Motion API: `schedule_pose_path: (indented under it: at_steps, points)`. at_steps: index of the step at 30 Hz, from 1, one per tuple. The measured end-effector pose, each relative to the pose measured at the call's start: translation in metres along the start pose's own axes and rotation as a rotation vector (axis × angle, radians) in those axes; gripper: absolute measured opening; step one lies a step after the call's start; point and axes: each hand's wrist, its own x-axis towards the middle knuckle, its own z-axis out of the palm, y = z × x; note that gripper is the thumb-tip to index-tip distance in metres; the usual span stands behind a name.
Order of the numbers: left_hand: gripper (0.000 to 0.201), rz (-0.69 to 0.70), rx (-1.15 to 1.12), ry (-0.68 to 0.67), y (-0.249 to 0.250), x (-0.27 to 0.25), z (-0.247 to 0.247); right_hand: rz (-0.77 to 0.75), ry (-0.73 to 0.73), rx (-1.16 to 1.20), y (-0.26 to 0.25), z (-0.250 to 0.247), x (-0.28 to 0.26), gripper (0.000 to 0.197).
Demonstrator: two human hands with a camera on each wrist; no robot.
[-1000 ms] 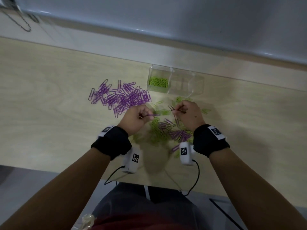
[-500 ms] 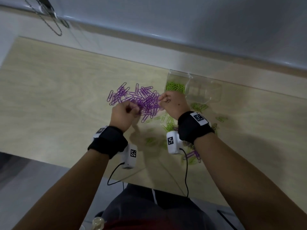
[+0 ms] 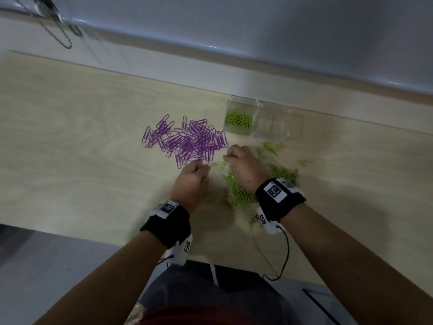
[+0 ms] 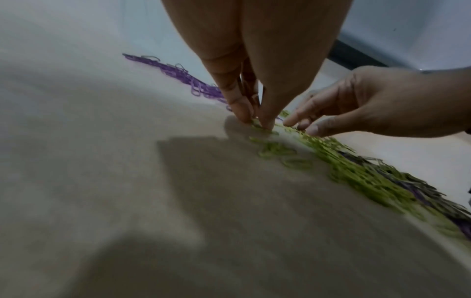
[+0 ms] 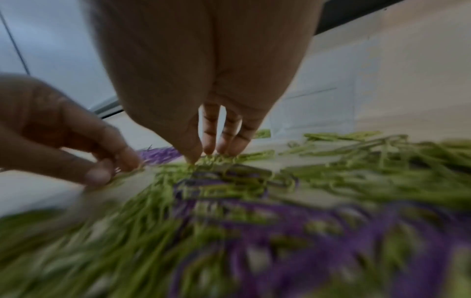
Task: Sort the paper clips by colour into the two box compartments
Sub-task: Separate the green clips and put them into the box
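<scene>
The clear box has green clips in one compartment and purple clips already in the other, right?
Not quite. In the head view the clear box holds green clips in one compartment, but the other is empty; the purple clips lie on the table.

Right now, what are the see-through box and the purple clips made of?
The box looks like clear hard plastic: its walls are see-through and glossy. The purple clips look like thin bent wire, probably metal with a coloured coating, though the pictures can't confirm that.
</scene>
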Motion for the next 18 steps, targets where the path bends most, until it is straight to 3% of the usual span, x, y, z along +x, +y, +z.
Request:
schedule_pose_path:
  at_steps: [4, 7, 9, 12, 14, 18]
  points:
    - [0.042, 0.066, -0.096, -0.025, 0.011, -0.008, 0.008, -0.088, -0.063, -0.009, -0.001, 0.009, -0.023, 0.049]
    - [0.039, 0.132, -0.077, -0.072, 0.010, -0.011, 0.003, 0.002, -0.026, 0.127, 0.008, -0.002, -0.032, 0.051]
    - [0.051, 0.045, -0.021, -0.091, 0.002, -0.016, -0.002, 0.069, 0.037, 0.186, 0.015, -0.015, -0.031, 0.048]
    - [0.092, -0.104, 0.070, -0.165, -0.003, -0.026, -0.008, 0.122, -0.087, 0.044, 0.020, -0.028, -0.023, 0.093]
    - [0.106, -0.124, 0.092, -0.216, 0.002, -0.028, -0.005, 0.071, -0.175, -0.079, 0.011, -0.028, -0.018, 0.111]
    - [0.118, -0.036, 0.146, -0.207, 0.019, -0.020, 0.013, -0.093, -0.220, -0.185, -0.007, -0.009, -0.019, 0.092]
